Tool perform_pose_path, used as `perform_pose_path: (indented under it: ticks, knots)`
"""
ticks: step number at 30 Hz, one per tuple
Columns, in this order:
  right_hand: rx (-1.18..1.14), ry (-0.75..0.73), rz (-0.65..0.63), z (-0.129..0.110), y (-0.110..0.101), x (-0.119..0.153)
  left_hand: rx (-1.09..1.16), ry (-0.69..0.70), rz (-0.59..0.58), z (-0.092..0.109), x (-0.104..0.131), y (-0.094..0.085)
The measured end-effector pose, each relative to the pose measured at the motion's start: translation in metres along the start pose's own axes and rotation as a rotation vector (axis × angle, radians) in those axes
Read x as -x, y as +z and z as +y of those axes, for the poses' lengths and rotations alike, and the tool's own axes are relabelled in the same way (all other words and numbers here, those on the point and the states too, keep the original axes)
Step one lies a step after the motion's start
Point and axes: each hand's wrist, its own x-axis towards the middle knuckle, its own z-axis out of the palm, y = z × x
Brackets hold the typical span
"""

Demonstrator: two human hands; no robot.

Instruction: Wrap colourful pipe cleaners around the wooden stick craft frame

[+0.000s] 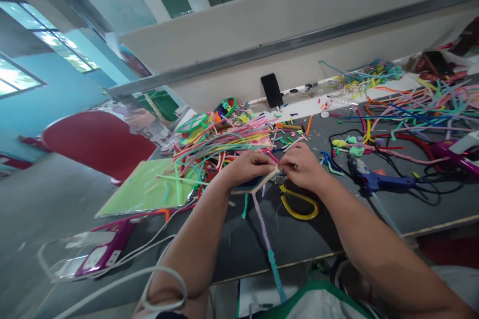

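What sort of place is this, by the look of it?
Probably a craft workshop: a heap of colourful pipe cleaners, what looks like a blue glue gun, and a long grey worktable strewn with offcuts.

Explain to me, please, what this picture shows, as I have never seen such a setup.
There is no machine here: one camera, worn on a person's head, looks forward and down at their bare hands. The left hand and right hand meet at a pale-edged piece, mostly hidden by the fingers. A lilac-and-turquoise strand runs from beneath it toward the person. On the dark grey table lie a heap of colourful pipe cleaners, a light green sheet, a bent yellow strip and a blue glue gun. A black smartphone stands near the pale partition.
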Motion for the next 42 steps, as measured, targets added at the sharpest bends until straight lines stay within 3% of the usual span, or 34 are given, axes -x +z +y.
perform_pose_path:
  ticks: [10,18,22,31,37,42]
  knots:
    - [-0.570,0.598,-0.062,-0.010,-0.001,-0.005,0.034,0.001,0.045,0.007,0.005,0.003]
    - [-0.585,0.649,0.112,-0.011,0.008,-0.005,0.006,0.000,0.192,0.007,0.005,0.003]
    - [-0.740,0.712,0.037,-0.011,0.008,-0.006,-0.067,0.053,0.158,0.007,0.005,0.002]
    - [-1.446,0.888,-0.156,-0.007,0.012,-0.005,-0.218,0.197,0.106,0.018,0.003,-0.002]
    - [-1.634,0.964,-0.279,-0.006,0.007,-0.001,0.034,0.127,0.051,0.015,0.002,-0.001]
    - [-1.664,1.024,-0.291,-0.001,0.010,0.002,0.169,0.037,0.057,0.008,0.001,-0.001]
